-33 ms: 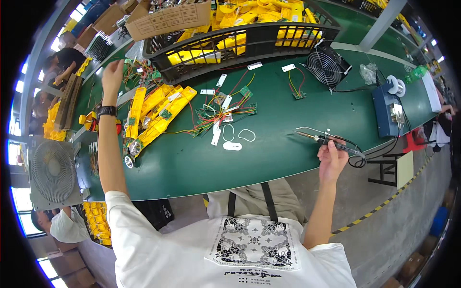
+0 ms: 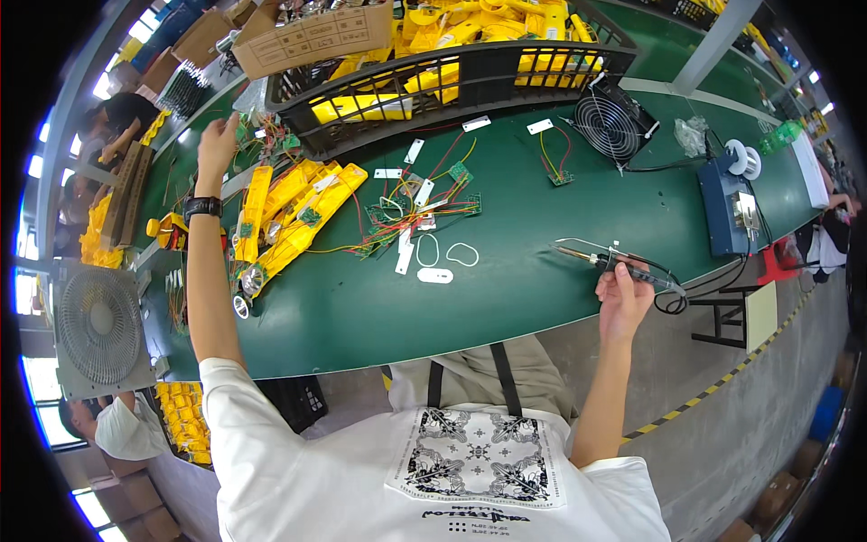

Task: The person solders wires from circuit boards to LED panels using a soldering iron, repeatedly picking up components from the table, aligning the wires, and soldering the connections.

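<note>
My left hand (image 2: 217, 146) is stretched out to the far left, its fingers curled together beside a heap of wired circuit boards (image 2: 271, 137). Anything between those fingertips is too small to make out. A soldering iron (image 2: 623, 264) with a wire-feed tube is gripped in my right hand (image 2: 621, 294), its tip pointing left above the green bench (image 2: 506, 312). Yellow flashlight housings (image 2: 293, 230) lie by my left forearm, with boards and a round reflector (image 2: 241, 307) on them. Mid-bench rests a tangle of wired boards (image 2: 415, 212) and white tabs, near two white rings (image 2: 463, 255) and a white oval plate (image 2: 435, 275).
A black crate (image 2: 470, 86) of yellow housings stands at the back, a cardboard box (image 2: 312, 38) on its left end. Further right are a small black fan (image 2: 607, 126), a blue soldering station (image 2: 727, 212) and a solder spool (image 2: 744, 161). A larger fan (image 2: 99, 325) stands left; co-workers sit beyond.
My left hand has shifted slightly, its fingertips moving a little to the right toward the wired boards. My right hand and the soldering iron stay nearly where they were.
</note>
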